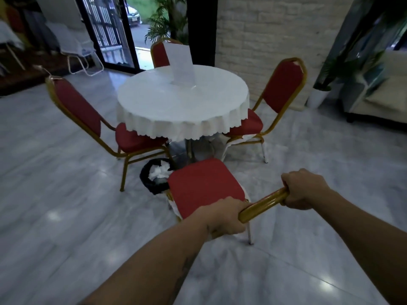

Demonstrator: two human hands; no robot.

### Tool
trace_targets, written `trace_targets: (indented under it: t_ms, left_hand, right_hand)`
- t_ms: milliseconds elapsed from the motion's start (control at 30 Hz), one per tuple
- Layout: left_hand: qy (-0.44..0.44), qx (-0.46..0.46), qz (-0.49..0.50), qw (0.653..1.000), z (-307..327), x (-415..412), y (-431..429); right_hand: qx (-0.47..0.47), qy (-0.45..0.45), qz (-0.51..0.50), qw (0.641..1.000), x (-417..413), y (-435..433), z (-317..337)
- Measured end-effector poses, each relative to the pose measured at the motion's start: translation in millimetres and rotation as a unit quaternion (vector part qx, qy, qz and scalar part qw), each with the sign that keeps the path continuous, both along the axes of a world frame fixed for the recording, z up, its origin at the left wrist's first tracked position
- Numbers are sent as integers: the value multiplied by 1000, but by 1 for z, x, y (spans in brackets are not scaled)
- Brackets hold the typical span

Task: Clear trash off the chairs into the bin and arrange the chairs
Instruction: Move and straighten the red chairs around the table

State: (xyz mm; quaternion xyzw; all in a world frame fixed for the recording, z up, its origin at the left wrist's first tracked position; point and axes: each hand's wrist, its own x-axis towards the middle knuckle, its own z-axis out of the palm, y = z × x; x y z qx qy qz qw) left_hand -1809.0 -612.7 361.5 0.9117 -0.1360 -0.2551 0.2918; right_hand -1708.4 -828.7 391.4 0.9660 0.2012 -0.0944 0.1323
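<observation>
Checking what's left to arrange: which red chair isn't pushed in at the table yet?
The nearest red-cushioned gold-framed chair, gripped by both hands; the other three sit at the round white-clothed table.

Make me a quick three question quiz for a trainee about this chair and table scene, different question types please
1. True or false: both hands grip the gold top rail of the nearest chair.
2. Multiple choice: where is the black bin? A) on the table B) on the floor left of the nearest chair's seat C) on a chair seat
3. Short answer: how many red chairs stand around the round table?

Key
1. True: the left hand and right hand each close on the rail.
2. B; white crumpled trash is inside it.
3. Four.
</observation>
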Motion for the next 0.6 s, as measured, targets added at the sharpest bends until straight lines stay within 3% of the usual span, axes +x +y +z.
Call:
trace_targets:
  t_ms: [233,600]
  left_hand:
    - [-10,41,46,998,6,14,39]
    - [-74,109,159,978,-2,83,62]
  right_hand:
    - [29,-11,-51,998,-1,35,-3]
    - [84,-71,0,994,60,67,-9]
